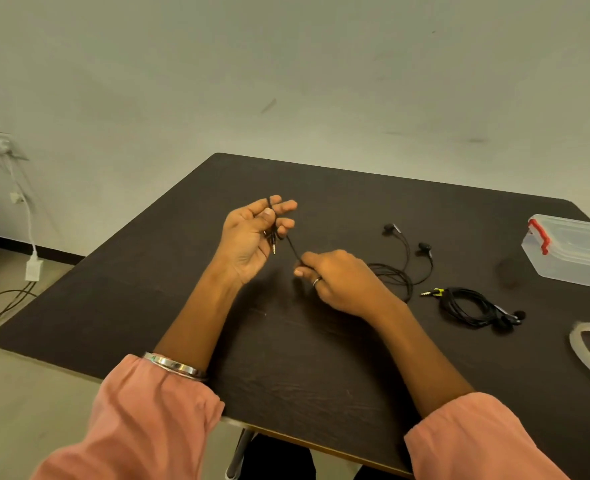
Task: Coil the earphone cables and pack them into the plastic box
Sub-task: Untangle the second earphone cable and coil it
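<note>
Above counter point(321, 358) | left hand point(252, 233) pinches earphone cable point(292, 249) plug end | right hand point(338, 278) fingers grip same cable | plastic box point(574, 251) far right

A roll of clear tape point(588, 355) lies at the dark table's point(286, 341) right edge; a white charger point(32, 268) hangs left of the table.

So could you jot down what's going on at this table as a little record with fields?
left hand: raised, fingers holding the plug end of a black earphone cable
right hand: pinching the same cable lower down
loose earbuds: lying on the table
coiled earphones: bundled, right of the hands
plastic box: lid on, red latch, far right
tape roll: right edge
</note>
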Available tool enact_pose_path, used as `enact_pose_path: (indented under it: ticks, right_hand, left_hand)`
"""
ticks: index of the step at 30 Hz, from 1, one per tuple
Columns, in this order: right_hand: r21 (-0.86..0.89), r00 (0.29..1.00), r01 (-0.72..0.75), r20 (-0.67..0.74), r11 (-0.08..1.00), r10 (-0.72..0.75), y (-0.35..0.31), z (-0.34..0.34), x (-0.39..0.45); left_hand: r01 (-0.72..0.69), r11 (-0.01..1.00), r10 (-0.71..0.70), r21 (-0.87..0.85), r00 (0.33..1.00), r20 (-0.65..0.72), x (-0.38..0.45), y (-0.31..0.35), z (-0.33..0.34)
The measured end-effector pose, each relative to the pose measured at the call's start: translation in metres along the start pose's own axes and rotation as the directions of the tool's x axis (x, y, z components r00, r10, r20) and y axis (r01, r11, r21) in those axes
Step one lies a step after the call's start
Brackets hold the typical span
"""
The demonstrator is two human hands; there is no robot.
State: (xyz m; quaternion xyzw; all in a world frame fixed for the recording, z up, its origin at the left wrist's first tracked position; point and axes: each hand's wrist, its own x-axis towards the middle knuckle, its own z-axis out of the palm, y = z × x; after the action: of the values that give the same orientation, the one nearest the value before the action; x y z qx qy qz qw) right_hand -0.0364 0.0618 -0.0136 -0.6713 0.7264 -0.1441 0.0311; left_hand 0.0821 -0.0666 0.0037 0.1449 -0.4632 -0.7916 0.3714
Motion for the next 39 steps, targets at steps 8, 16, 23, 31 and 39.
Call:
enact_pose_path:
  ticks: [8,16,23,31,39]
  right_hand:
    - [-0.030,0.991,0.084,-0.097,0.996,-0.087,-0.005,-0.008,-0.002]
    - [0.528,0.829,0.054,-0.496,0.848,0.256,0.011,-0.031,-0.009]
    - [0.625,0.757,0.009,-0.514,0.780,0.403,0.028,-0.029,-0.008]
    - [0.589,0.837,0.009,-0.446,0.808,0.316,0.026,-0.016,-0.006]
    - [0.338,0.992,-0.006,-0.119,0.941,0.050,0.004,0.001,-0.003]
  left_hand:
    - [-0.022,0.904,0.025,0.426,1.000,-0.002,0.000,-0.013,0.004]
    - [0.035,0.775,-0.286,0.631,0.910,0.300,-0.014,-0.020,0.017]
    - [0.132,0.840,-0.402,0.526,0.802,0.441,-0.017,-0.018,0.017]
    - [0.226,0.970,-0.241,0.088,0.842,0.483,-0.012,-0.014,0.015]
    - [0.061,0.998,-0.060,-0.014,0.996,0.063,-0.001,-0.003,0.004]
